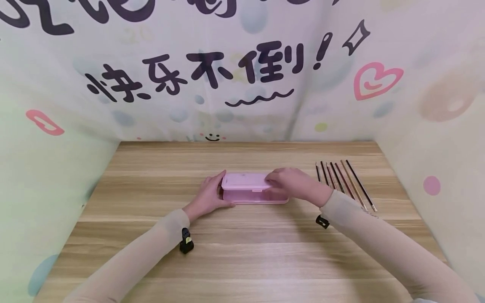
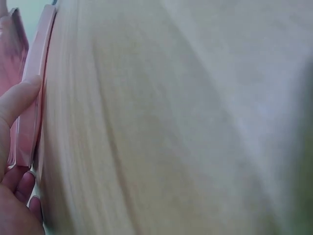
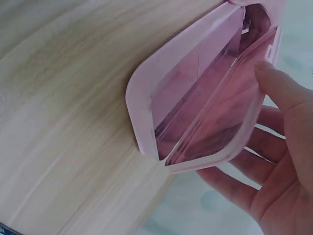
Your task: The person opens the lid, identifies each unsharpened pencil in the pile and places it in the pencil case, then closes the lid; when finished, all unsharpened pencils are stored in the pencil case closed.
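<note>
A pink pencil case point(image 1: 242, 197) with see-through panels lies on the wooden table, its lid point(image 1: 246, 180) partly raised. At the left end, my left hand point(image 1: 207, 198) grips the base, thumb along the front edge; the left wrist view shows that thumb point(image 2: 22, 100) on the pink rim, with other fingers at the corner. My right hand point(image 1: 297, 184) holds the lid near its right end. Seen from the right wrist, the thumb point(image 3: 279, 85) presses on the lid's edge and the fingers lie behind it. The visible part of the inside point(image 3: 195, 93) holds no pencils.
Several thin pencils point(image 1: 342, 181) in dark, red and tan colours lie side by side on the table point(image 1: 246, 252), right of the case and partly behind my right forearm. A printed curtain point(image 1: 212, 118) stands along the table's back and sides.
</note>
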A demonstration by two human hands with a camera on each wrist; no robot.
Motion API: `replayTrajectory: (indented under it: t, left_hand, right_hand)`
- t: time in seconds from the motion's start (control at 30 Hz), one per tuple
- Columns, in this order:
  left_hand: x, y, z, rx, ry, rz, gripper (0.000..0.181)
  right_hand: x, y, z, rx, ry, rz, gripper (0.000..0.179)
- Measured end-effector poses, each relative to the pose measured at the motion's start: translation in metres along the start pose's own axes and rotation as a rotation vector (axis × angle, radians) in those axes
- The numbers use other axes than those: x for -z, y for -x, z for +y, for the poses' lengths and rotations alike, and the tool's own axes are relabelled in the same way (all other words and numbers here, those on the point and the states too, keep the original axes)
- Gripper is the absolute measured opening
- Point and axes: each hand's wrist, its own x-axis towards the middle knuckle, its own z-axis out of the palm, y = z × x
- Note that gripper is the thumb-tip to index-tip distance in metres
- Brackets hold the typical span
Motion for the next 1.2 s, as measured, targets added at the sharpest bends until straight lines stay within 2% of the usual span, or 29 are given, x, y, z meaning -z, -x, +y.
replayTrajectory:
  t: [0.53, 0.8, 1.03, 1.2]
  left_hand:
    - [-0.002, 0.010, 0.004, 0.023, 0.000, -0.004, 0.128]
    - [-0.003, 0.013, 0.003, -0.011, -0.017, 0.005, 0.130]
    - [-0.003, 0.018, 0.005, -0.027, -0.015, 0.004, 0.128]
    - [-0.002, 0.021, 0.006, -0.039, 0.004, 0.005, 0.120]
  right_hand:
    - [0.015, -0.004, 0.005, 0.010, -0.094, 0.076, 0.017]
    - [0.022, -0.006, 0.010, 0.025, -0.128, 0.129, 0.013]
    - [0.029, -0.006, 0.011, -0.006, -0.165, 0.131, 0.015]
    - [0.028, -0.009, 0.015, -0.029, -0.143, 0.158, 0.015]
